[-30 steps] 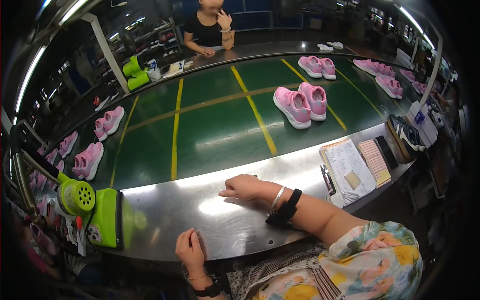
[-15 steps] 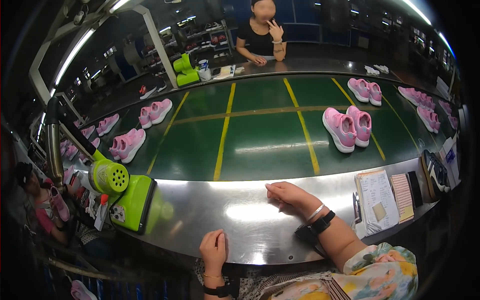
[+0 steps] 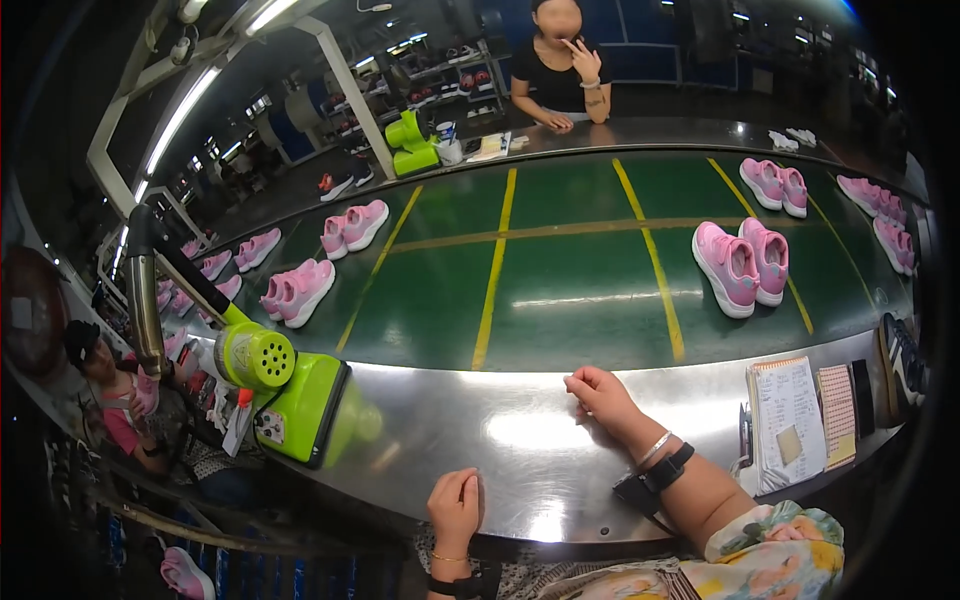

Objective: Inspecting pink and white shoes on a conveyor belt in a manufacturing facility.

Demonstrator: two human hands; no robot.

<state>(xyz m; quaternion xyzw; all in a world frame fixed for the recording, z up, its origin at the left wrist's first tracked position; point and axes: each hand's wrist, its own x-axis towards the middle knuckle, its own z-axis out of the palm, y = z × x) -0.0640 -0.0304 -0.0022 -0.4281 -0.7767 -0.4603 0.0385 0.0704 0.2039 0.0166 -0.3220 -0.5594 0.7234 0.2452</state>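
My left hand (image 3: 455,508) rests at the near edge of a steel worktable (image 3: 450,420), its fingers curled in and nothing showing in them. Farther forward and to the right, my right hand (image 3: 608,402) lies on the same steel surface near the belt, fingers loosely folded with nothing visible in them. Beyond the table runs a green conveyor belt (image 3: 570,275) with yellow lines. A pair of pink sneakers (image 3: 740,268) with white soles stands on it ahead and to the right of my right hand, touched by neither hand.
More pink sneakers (image 3: 297,292) stand on the belt left and right. A green hot-air blower (image 3: 300,410) occupies the table's left. A notebook (image 3: 787,425) and a dark shoe (image 3: 900,365) lie at right. One person (image 3: 562,65) sits opposite; another (image 3: 115,395) is at left.
The whole view has swung a little to the left, so things appear farther right. My right fingers look slightly more curled; both hands keep their places on the table.
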